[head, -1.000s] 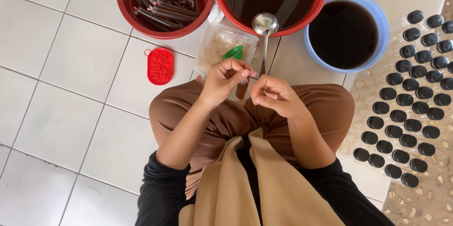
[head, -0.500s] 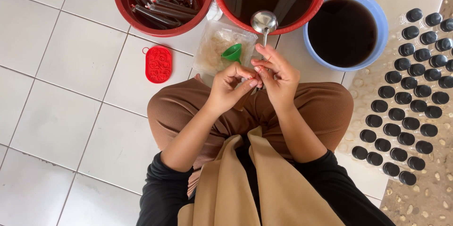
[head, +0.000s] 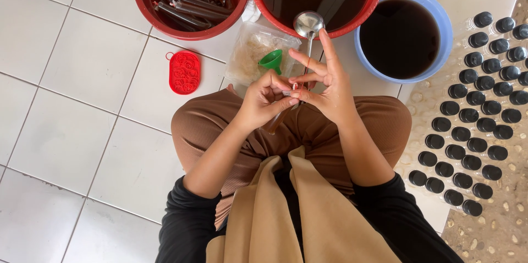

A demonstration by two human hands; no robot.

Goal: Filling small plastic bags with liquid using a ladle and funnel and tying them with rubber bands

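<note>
Looking left to right across the tiled floor (head: 66, 76):
Far left: a red oval mould (head: 184, 72) lies flat on the tiles, well apart from both hands.
Upper left: a red basin (head: 190, 26) holds many filled dark tubes, lying crosswise.
Left hand (head: 264, 101): curled, thumb and forefinger pinching the top of a slim dark-filled plastic tube (head: 275, 123).
Tube axis: it slants from the pinch down and left onto the lap, its lower end past the left palm.
Right hand (head: 327, 90): thumb and forefinger pressed together at the same tube top, the other fingers spread upward; what it grips there is too small to tell.
Nearer hand: both meet at the tube mouth, touching.
Just beyond: a green funnel (head: 271, 60) on a clear bag (head: 253, 54), and a ladle (head: 308, 23).
Right: a blue bowl (head: 445, 32) of dark liquid, then rows of capped bottles (head: 478, 109).
</note>
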